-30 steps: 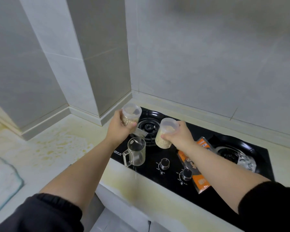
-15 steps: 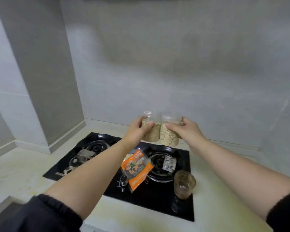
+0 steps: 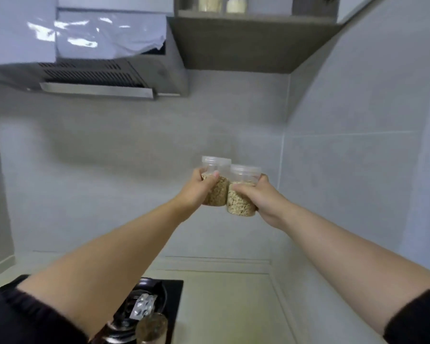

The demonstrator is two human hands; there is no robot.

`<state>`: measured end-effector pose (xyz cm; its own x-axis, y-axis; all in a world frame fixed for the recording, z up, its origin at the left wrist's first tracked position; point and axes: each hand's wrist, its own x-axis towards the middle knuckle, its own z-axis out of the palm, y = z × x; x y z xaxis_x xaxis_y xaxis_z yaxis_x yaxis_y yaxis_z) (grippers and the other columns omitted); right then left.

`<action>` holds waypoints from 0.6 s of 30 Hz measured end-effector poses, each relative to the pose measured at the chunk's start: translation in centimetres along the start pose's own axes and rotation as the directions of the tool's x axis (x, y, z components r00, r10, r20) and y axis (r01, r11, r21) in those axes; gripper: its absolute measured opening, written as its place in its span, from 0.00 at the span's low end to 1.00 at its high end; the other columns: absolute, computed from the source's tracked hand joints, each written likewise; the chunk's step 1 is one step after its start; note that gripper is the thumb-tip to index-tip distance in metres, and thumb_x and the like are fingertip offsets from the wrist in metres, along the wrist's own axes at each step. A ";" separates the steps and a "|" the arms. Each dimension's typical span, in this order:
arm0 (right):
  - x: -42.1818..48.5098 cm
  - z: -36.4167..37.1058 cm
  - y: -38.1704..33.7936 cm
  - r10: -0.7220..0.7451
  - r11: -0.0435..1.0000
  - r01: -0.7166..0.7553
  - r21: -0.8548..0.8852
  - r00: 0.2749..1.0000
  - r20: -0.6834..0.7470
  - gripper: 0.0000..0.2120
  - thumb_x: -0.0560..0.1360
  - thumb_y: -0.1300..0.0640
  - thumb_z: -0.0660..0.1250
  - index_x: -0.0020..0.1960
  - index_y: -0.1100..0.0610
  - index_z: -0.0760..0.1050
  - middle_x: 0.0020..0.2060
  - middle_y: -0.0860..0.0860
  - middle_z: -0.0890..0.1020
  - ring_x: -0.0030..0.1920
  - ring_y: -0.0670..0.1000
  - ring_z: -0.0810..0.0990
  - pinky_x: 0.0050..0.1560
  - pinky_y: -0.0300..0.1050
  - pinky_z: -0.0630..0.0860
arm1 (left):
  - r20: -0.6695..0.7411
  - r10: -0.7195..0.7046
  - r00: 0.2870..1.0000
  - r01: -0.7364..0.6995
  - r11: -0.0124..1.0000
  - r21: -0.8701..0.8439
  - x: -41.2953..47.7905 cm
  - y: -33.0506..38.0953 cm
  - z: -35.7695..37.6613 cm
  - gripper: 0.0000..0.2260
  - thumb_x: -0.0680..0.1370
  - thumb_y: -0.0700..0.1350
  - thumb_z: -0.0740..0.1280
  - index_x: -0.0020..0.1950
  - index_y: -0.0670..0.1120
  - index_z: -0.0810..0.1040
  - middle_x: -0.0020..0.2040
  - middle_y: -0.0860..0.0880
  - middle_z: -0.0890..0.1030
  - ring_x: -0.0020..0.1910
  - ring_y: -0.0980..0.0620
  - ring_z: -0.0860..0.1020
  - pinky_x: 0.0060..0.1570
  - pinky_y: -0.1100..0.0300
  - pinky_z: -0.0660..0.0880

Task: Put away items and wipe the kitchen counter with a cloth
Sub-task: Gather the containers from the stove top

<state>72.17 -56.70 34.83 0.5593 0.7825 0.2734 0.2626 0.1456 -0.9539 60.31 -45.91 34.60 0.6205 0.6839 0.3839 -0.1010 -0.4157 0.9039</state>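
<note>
Below shelf (image 3: 246, 43), left hand (image 3: 196, 192), right hand (image 3: 262, 198) grip jars (image 3: 241, 203).

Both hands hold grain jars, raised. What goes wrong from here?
1. The left jar and right jar touch in mid-air; a knock might loosen the left hand or right hand.
2. A dropped jar could land near the glass and blister pack on the stove.
3. The shelf above already holds containers, so room looks tight.
</note>
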 end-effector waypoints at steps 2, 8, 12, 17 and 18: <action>0.6 -2.1 -1.8 -0.021 1.000 0.020 -0.015 0.999 -0.036 0.28 0.72 0.68 0.69 0.66 0.59 0.57 0.53 0.56 0.75 0.46 0.51 0.78 0.44 0.49 0.78 | 0.030 0.015 0.999 -0.015 1.000 0.006 1.6 2.6 0.9 0.27 0.80 0.51 0.61 0.75 0.45 0.56 0.62 0.45 0.72 0.59 0.48 0.72 0.62 0.52 0.71; 4.8 -5.6 -8.1 -0.135 0.990 0.140 0.011 0.972 -0.195 0.36 0.68 0.70 0.72 0.71 0.57 0.59 0.60 0.57 0.75 0.57 0.57 0.77 0.57 0.57 0.76 | 0.149 0.153 0.977 -0.168 0.981 0.094 6.2 10.1 1.3 0.28 0.76 0.39 0.69 0.71 0.45 0.59 0.48 0.53 0.74 0.47 0.56 0.76 0.42 0.64 0.75; 7.2 -5.9 -13.0 -0.226 0.972 0.233 0.000 0.942 -0.248 0.36 0.65 0.67 0.76 0.68 0.57 0.63 0.59 0.56 0.77 0.55 0.56 0.79 0.56 0.58 0.77 | 0.043 0.318 0.947 -0.321 0.934 0.158 9.3 14.2 -0.3 0.28 0.73 0.45 0.73 0.68 0.45 0.64 0.53 0.49 0.77 0.53 0.51 0.77 0.53 0.55 0.77; 8.7 -5.6 -19.8 -0.424 0.906 0.403 -0.130 0.852 -0.309 0.36 0.62 0.61 0.80 0.66 0.56 0.68 0.56 0.54 0.79 0.52 0.54 0.81 0.55 0.54 0.79 | 0.011 0.481 0.877 -0.477 0.865 0.156 11.8 19.8 -2.6 0.25 0.73 0.48 0.73 0.65 0.46 0.66 0.54 0.49 0.77 0.51 0.53 0.78 0.51 0.56 0.78; 8.9 -5.6 -21.0 -0.462 0.887 0.430 -0.172 0.829 -0.315 0.38 0.61 0.60 0.80 0.67 0.56 0.67 0.57 0.53 0.78 0.53 0.53 0.80 0.56 0.52 0.78 | -0.002 0.514 0.858 -0.508 0.848 0.150 12.2 20.9 -2.9 0.24 0.73 0.48 0.73 0.65 0.46 0.67 0.53 0.49 0.77 0.50 0.54 0.78 0.49 0.58 0.78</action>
<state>76.09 -56.20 57.97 0.5897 0.3906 0.7068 0.6080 0.3613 -0.7070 63.46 -44.51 58.67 0.4785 0.3739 0.7945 -0.2840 -0.7903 0.5429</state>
